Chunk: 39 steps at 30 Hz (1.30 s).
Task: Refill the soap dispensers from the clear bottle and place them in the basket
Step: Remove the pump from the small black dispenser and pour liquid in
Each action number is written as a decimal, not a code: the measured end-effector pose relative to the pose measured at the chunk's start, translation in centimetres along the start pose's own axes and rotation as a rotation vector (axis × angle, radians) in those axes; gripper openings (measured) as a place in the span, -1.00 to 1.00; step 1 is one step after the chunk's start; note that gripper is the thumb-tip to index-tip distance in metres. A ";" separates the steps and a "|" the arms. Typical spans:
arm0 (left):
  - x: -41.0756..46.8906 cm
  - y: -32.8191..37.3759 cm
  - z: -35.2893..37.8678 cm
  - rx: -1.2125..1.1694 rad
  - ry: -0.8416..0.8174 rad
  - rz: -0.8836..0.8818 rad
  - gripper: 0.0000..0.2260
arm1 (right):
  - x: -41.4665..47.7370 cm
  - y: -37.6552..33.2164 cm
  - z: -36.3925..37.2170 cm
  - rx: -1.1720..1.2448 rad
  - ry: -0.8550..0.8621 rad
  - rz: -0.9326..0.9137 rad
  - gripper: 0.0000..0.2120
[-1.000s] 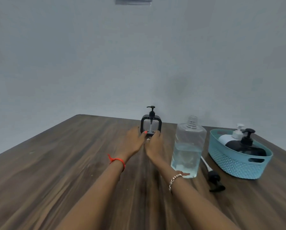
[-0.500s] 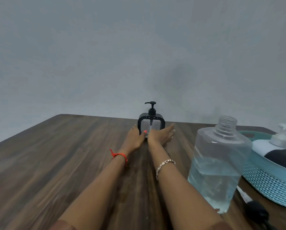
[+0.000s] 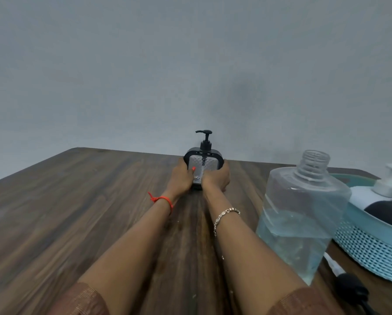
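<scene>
Both hands grasp the square soap dispenser, which stands upright at the far edge of the wooden table, close to the grey wall. The left hand curls round its left side with the red-nailed thumb laid on the clear textured front. The right hand wraps its right side, so the dispenser sits between the 2 hands, its black pump rising above them.

The clear bottle stands upright to the right of the right forearm, its threaded neck uncapped and about half full of clear liquid. Just beyond it to the right is the teal basket, holding 2 dispensers: a white one and a black one. A loose black pump lies on the table near the bottle's base.
</scene>
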<state>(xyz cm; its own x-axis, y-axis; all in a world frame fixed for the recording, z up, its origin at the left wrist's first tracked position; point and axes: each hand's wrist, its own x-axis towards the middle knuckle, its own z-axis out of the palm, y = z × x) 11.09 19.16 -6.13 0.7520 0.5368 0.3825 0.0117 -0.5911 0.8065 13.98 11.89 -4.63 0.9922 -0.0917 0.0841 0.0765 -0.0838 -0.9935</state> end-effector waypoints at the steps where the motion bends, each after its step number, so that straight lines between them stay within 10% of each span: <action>1: -0.3 0.3 -0.3 -0.009 0.009 0.021 -0.67 | -0.4 -0.2 -0.2 0.006 0.023 0.016 -0.57; 11: -6.2 4.7 -5.8 -0.391 0.076 0.021 -0.86 | -7.4 -4.1 -5.5 -0.003 0.088 -0.247 -0.65; 19: -12.8 6.9 -9.8 -0.616 -0.063 -0.103 -0.55 | -14.8 -3.6 -11.3 -0.088 -0.089 -0.394 -0.66; 39: -23.7 9.0 -10.7 -0.593 -0.226 -0.106 -0.68 | -19.1 -6.8 -21.2 -0.344 -0.455 -0.652 -0.59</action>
<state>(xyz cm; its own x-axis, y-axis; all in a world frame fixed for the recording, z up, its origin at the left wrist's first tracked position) -13.65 7.52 -3.09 0.8880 0.3955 0.2347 -0.2242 -0.0733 0.9718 -7.54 -6.82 2.11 0.7092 0.4792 0.5171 0.6827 -0.2839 -0.6733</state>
